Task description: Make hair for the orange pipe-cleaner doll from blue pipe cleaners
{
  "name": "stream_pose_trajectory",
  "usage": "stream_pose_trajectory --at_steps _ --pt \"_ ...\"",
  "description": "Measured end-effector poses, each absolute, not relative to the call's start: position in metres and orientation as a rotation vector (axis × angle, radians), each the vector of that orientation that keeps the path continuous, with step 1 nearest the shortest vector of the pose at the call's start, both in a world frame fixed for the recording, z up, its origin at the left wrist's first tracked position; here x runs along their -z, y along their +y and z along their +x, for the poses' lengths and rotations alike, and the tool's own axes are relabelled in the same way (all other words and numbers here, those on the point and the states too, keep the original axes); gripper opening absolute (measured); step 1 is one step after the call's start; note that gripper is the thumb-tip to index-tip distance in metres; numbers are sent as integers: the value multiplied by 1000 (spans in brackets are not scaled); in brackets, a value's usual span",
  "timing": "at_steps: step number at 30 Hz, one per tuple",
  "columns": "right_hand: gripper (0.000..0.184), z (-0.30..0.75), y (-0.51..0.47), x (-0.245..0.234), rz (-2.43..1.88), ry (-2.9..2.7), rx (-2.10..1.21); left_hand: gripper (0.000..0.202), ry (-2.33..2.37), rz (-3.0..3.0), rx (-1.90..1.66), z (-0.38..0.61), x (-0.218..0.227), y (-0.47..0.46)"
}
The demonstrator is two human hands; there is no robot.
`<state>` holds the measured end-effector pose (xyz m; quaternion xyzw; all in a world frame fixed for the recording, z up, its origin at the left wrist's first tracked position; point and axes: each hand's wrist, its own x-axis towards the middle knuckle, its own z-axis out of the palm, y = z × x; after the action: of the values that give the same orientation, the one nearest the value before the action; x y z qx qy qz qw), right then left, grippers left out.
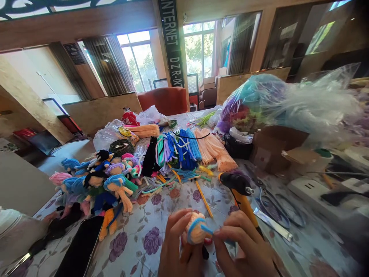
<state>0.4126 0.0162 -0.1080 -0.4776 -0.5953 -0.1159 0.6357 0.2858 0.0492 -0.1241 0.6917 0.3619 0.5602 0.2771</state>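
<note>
As both hands pinch, peach ball (195,230) between fingers (175,225), blue strand (206,229) wrapped

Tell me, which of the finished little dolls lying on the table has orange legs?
The doll at the near edge of the pile, beside the black phone. Its orange legs point towards the camera; the other dolls lie behind it, nearer the bundles of pipe cleaners.
</note>
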Motion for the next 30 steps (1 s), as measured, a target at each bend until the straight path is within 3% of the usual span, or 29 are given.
stream_pose_trajectory --at_steps 30 --pt "19 409 16 96 -1041 -1337 177 33 783 2230 -1640 279 124 56"
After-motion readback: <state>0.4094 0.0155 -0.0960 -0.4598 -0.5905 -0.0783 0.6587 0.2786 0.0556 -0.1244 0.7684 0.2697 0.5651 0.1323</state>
